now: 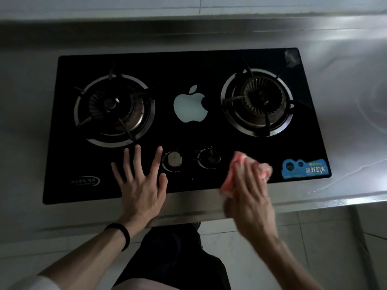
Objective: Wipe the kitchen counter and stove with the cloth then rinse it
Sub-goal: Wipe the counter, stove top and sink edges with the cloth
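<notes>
A black glass stove [188,135] with two gas burners is set into the steel kitchen counter [345,80]. My right hand [249,193] presses a pink cloth [236,172] flat on the stove's front edge, right of the two knobs; its fingers lie fairly straight over the cloth and the hand looks blurred. Spread flat with fingers straight, my left hand [140,185] rests on the glass just below the left burner [114,109], left of the knobs. A black band circles the left wrist.
The right burner [257,101] has raised pot supports, as does the left. Two knobs [173,160] [209,158] sit at front centre. A blue sticker [305,168] is at the stove's front right. A tiled wall rises behind the counter; tiled floor lies below its front edge.
</notes>
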`<state>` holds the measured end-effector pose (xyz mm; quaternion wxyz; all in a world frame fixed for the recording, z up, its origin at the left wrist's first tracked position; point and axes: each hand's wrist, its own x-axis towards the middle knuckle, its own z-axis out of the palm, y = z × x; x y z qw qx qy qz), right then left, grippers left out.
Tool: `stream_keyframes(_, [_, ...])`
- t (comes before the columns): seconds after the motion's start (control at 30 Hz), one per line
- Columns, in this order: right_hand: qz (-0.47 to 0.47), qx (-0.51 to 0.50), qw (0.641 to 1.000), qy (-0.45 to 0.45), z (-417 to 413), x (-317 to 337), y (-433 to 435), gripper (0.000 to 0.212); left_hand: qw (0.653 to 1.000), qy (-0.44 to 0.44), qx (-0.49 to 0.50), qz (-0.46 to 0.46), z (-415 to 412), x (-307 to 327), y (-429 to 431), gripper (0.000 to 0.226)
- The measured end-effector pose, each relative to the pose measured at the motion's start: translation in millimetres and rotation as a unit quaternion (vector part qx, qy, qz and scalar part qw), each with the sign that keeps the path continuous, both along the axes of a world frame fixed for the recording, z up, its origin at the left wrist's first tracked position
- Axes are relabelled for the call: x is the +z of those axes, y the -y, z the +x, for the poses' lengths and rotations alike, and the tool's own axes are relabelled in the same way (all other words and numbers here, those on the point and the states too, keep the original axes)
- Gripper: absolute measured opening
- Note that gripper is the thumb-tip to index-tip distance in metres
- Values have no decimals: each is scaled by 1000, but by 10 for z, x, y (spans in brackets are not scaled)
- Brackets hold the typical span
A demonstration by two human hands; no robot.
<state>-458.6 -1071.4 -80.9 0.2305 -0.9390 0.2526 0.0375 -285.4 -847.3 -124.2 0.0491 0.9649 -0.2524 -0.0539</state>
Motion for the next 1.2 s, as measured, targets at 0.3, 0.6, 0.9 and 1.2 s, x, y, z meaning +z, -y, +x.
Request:
stream_keyframes(0.3, [83,177,981,12,975,165,533,84,995,-102,5,-22,57,248,46,73])
stream_keyframes(0.6, [68,298,951,-37,2012,156,733,61,994,-107,-32,13,145,262,98,77])
stream_keyframes(0.9, [1,163,983,-83,3226,-8,644,67,997,-66,-40,17,124,124,93,79])
stream_keyframes(1.2, [5,96,994,-57,2990,111,446,72,995,-81,-58,8,171,236,88,77])
